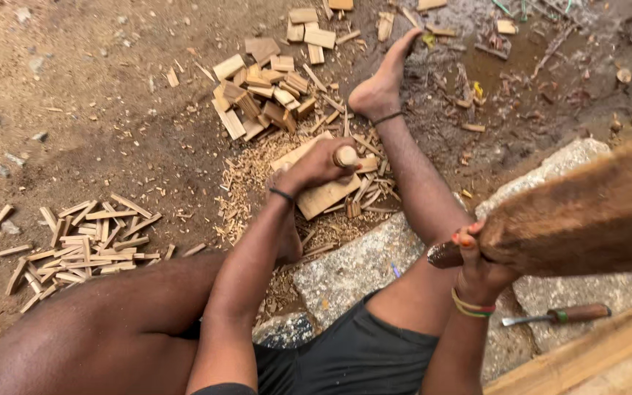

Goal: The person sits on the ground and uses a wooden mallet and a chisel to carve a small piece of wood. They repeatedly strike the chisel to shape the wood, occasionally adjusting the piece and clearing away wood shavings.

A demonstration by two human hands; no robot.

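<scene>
At nine o'clock a pile of thin wooden strips (82,245) lies on the dirt ground (96,110), well apart from the hands. At about eleven o'clock, above the centre, a heap of short blocks (265,91) sits on the dirt, with shavings (246,179) scattered below it.

Near the centre the left hand (314,167) is wrapped around the round handle of a chisel (345,156), fingers curled tight and pressed together; a dark band circles the wrist. The chisel stands on a flat wooden slab (327,196), which lies on the shavings just below the hand, between the person's two legs. The blade itself is hidden by the hand. At one o'clock the bare foot (383,84) rests on the ground, a dark cord at the ankle.

At four o'clock the right hand (477,267) grips the handle of a big wooden mallet (587,216), fingers closed around it, coloured bands on the wrist. The mallet is held in the air, well apart from the chisel, its head reaching to three o'clock. Below it, at five o'clock, a second chisel (561,315) with a wooden handle lies on a stone slab (360,267).
</scene>
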